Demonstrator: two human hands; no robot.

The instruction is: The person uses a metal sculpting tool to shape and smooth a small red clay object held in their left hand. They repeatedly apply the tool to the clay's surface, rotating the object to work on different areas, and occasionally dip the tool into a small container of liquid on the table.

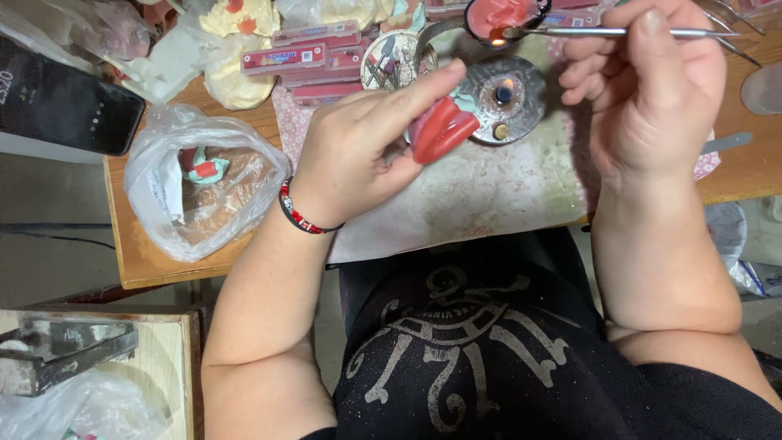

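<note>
Over the mat's bare middle, left hand (354, 155) gripping perhaps a red wax rim (441, 130).

I am noting the surroundings relative to the wooden table (147, 257). A clear plastic bag (199, 183) is lying on its left end, holding something red and teal. A dark phone (65, 102) is resting just beyond its left edge. Flat red boxes (314, 57) are sitting stacked at its far side, beside pale plaster casts (236, 77).
</note>
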